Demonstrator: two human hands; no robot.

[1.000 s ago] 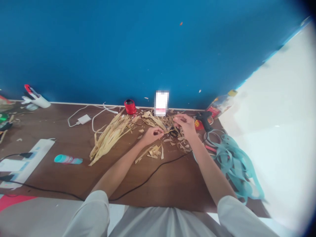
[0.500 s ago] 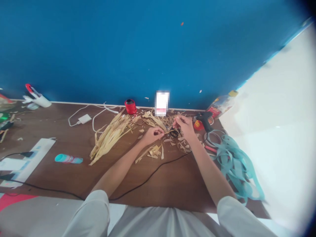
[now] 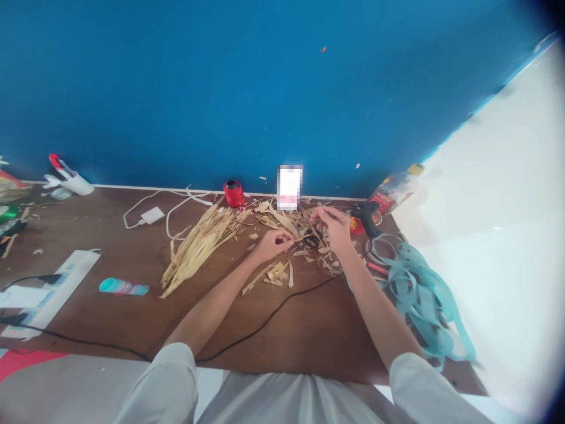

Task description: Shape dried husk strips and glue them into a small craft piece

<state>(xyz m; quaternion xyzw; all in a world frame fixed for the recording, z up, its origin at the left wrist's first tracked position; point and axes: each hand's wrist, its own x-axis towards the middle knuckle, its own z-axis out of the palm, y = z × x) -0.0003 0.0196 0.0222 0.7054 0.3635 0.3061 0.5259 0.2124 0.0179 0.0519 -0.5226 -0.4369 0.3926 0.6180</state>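
Note:
My left hand [image 3: 273,244] is closed in a pinch on one end of a thin dried husk strip [image 3: 302,238], which points right. My right hand [image 3: 334,227] is just beyond the strip's other end, its thumb and fingers drawn together; anything between them is too small to make out. Under and between the hands lie black-handled scissors [image 3: 313,239], partly covered by dry scraps. Loose husk pieces [image 3: 277,272] rest in front of my left hand. A larger bundle of dried husks [image 3: 198,253] lies to its left.
A black glue gun [image 3: 367,213] stands right of my right hand, its cable crossing the table. Teal ribbon [image 3: 424,294] is heaped at the right edge. Along the wall are a blurred-out upright device [image 3: 289,185] and a red container [image 3: 233,193]. A power strip [image 3: 66,282] lies left.
My right hand has shifted slightly right, away from the strip, with its fingers turned more level. My left hand keeps its pinch in almost the same place.

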